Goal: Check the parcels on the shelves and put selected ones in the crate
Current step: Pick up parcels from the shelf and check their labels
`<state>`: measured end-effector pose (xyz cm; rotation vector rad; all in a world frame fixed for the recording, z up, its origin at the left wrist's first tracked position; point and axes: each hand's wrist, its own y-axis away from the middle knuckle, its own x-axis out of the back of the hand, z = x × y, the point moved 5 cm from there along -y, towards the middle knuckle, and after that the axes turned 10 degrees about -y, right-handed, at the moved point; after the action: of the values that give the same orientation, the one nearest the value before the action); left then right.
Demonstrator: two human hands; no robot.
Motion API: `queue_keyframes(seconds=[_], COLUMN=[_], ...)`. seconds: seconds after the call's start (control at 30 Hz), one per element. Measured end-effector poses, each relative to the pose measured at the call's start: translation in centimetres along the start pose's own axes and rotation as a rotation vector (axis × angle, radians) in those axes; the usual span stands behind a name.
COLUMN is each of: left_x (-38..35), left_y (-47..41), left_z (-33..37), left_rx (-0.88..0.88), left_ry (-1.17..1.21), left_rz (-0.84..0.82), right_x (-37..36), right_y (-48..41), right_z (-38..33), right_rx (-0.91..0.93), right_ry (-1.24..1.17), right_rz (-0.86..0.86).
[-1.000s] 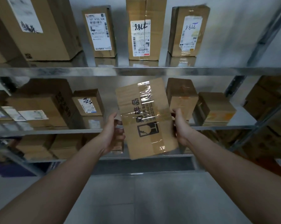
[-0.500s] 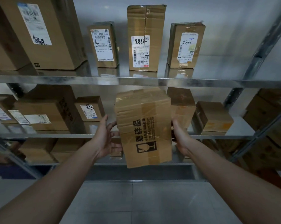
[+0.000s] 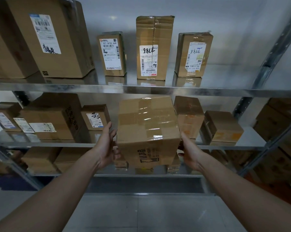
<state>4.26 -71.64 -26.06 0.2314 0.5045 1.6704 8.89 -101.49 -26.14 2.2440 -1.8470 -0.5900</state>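
Shiny metal shelves (image 3: 141, 88) span the frame, lined with taped brown cardboard boxes. At centre frame, in front of the middle shelf, is the parcel (image 3: 148, 129), a blocky carton banded in glossy clear tape with black print low on its face, and it seems to be under inspection. The left hand (image 3: 106, 148) and right hand (image 3: 189, 153) press it between them with fingers straight along its sides. No shipping label shows, so the next move is likely a turn to find one, with a firm squeeze because the tape looks slick.

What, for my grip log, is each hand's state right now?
Left hand: open, straight fingers pressing the left side of the taped box.
Right hand: open, pressed flat on its right side.
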Motion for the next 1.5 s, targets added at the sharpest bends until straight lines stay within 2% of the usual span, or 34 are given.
queue_keyframes(seconds=[0.4,0.63,1.07,1.5], left_x=[1.4,1.3,1.2,0.4], left_y=[-1.1,-1.9,-2.3,-2.3], left_z=[0.9,0.9,0.9,0.0], left_rx=[-0.053,0.0,0.009,-0.003], left_ry=[0.01,0.052,-0.046,0.025], left_rz=[0.101,0.118,0.054,0.028], right_x=[0.6,0.4,1.1,1.6], right_y=[-1.9,-2.6,-2.9,-3.1], right_z=[-1.9,-2.0,-1.1,-0.4], right_rx=[0.021,0.05,0.045,0.065], right_ry=[-0.107,-0.104,-0.092,-0.07], right_rz=[0.017,0.006,-0.002,-0.079])
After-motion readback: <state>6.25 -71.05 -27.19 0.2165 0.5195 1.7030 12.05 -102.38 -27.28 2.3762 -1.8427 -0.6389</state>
